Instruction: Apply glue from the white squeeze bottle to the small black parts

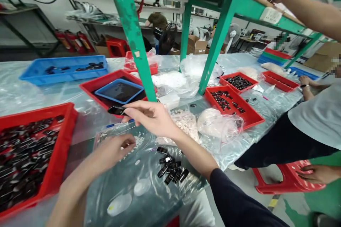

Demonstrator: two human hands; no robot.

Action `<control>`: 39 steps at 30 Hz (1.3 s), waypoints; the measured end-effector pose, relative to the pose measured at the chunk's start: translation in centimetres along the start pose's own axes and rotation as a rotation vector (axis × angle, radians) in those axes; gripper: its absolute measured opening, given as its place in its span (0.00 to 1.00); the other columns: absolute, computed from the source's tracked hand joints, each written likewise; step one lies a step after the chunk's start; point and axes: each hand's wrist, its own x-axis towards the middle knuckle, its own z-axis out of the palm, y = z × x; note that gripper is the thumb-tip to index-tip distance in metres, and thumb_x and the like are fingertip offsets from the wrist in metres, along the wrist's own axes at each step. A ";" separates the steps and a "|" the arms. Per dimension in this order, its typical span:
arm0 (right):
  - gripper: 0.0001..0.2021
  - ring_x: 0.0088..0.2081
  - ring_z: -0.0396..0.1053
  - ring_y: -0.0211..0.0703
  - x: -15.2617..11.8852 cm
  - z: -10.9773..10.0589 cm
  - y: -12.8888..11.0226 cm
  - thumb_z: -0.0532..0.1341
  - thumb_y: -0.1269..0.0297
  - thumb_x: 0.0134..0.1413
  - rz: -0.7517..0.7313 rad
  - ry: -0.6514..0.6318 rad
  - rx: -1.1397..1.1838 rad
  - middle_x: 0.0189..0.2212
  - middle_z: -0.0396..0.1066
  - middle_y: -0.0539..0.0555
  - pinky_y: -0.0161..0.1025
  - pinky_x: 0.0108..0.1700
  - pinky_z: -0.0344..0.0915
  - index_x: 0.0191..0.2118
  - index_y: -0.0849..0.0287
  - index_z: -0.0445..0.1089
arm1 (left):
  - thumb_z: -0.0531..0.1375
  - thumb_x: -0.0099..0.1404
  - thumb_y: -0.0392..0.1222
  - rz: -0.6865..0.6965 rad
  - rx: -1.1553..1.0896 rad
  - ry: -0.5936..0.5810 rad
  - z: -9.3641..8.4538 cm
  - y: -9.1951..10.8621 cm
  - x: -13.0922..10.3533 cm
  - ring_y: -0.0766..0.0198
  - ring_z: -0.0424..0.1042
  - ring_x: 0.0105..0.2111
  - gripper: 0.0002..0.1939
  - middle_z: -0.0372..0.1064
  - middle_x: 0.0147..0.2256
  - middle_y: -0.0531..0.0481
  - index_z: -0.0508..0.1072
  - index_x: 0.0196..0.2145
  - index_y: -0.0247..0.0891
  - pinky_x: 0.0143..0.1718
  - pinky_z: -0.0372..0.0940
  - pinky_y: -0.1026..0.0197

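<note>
My right hand [151,117] pinches a small glossy black part [116,110] between thumb and fingers, over the near edge of a red tray [89,87] that holds a blue tray [119,90]. Below and to its left, my left hand [117,150] has its fingers curled close to tiny white pieces [138,140] on the plastic sheet; whether it holds any is too small to tell. A loose pile of black parts [173,166] lies right of the hands. Two whitish oval pieces [119,204] rest on the plastic nearer to me.
A big red tray of black parts [70,131] stands at the left, a blue tray [64,79] behind it. Green posts [133,35] rise from the table. Bags of small pieces [186,124] and another red tray [250,122] lie right. People stand at the right, beside a red stool [287,179].
</note>
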 end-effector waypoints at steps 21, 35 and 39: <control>0.16 0.25 0.64 0.35 -0.2 0.4 1.6 0.65 0.50 0.64 -0.077 -0.040 0.007 0.31 0.78 0.52 0.35 0.31 0.65 0.43 0.59 0.78 | 0.70 0.61 0.39 0.402 -0.272 0.938 -3.8 4.7 -3.6 0.65 0.76 0.31 0.05 0.79 0.34 0.55 0.83 0.36 0.47 0.30 0.71 0.65; 0.18 0.25 0.67 0.37 -0.7 1.2 1.1 0.65 0.47 0.62 -0.054 -0.050 -0.071 0.29 0.78 0.53 0.35 0.29 0.67 0.43 0.58 0.79 | 0.69 0.64 0.41 0.314 -0.561 0.888 -3.4 5.0 -4.4 0.64 0.79 0.31 0.05 0.81 0.34 0.48 0.82 0.38 0.39 0.33 0.74 0.64; 0.17 0.25 0.67 0.37 -0.8 1.2 0.8 0.65 0.49 0.63 -0.037 -0.065 -0.116 0.29 0.78 0.54 0.35 0.28 0.65 0.42 0.60 0.79 | 0.72 0.61 0.43 0.245 -0.633 0.946 -3.2 5.0 -4.2 0.66 0.77 0.29 0.08 0.80 0.31 0.50 0.81 0.37 0.38 0.30 0.73 0.66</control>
